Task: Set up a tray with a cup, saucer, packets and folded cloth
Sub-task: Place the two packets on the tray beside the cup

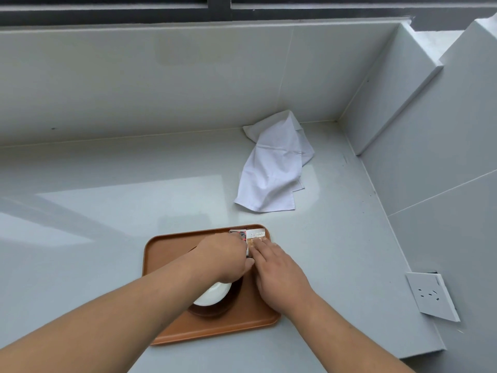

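A brown tray (166, 254) lies on the pale counter near me. A white cup (212, 294) stands on a dark saucer (212, 310) in the tray, partly hidden under my left forearm. Packets (255, 234) lie in the tray's far right corner. My left hand (226, 257) curls over their left side, fingers closed on them. My right hand (274, 273) rests flat with its fingertips pressing on the white packet. A white cloth (274, 168) lies crumpled and unfolded on the counter beyond the tray, to the right.
Tiled walls close the counter at the back and on the right. A white wall socket (430, 294) sits on the right wall, low down. A dark window frame (220, 6) runs along the top.
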Action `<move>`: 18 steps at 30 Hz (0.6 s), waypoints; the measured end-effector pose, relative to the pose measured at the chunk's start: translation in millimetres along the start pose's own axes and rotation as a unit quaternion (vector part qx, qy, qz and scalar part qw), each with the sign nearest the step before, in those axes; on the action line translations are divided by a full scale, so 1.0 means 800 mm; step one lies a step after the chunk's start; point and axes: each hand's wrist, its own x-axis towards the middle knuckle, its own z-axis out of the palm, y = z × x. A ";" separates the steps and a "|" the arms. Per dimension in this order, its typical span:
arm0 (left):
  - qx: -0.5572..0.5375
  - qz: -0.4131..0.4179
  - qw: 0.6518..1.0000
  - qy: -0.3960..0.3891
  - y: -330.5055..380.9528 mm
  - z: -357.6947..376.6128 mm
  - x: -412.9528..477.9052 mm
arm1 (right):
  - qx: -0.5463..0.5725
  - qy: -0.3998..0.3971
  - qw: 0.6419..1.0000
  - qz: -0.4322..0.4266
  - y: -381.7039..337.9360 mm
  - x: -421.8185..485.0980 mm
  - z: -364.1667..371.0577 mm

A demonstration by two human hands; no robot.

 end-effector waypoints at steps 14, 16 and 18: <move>-0.007 -0.002 1.000 -0.012 0.002 0.005 -0.002 | -0.002 -0.056 0.998 0.013 -0.001 0.012 -0.004; -0.012 -0.007 1.000 -0.010 0.001 0.003 -0.001 | 0.001 -0.054 0.998 0.015 -0.002 0.013 -0.005; -0.015 -0.006 1.000 -0.009 0.000 0.002 0.001 | 0.004 -0.050 0.999 0.016 -0.003 0.015 -0.005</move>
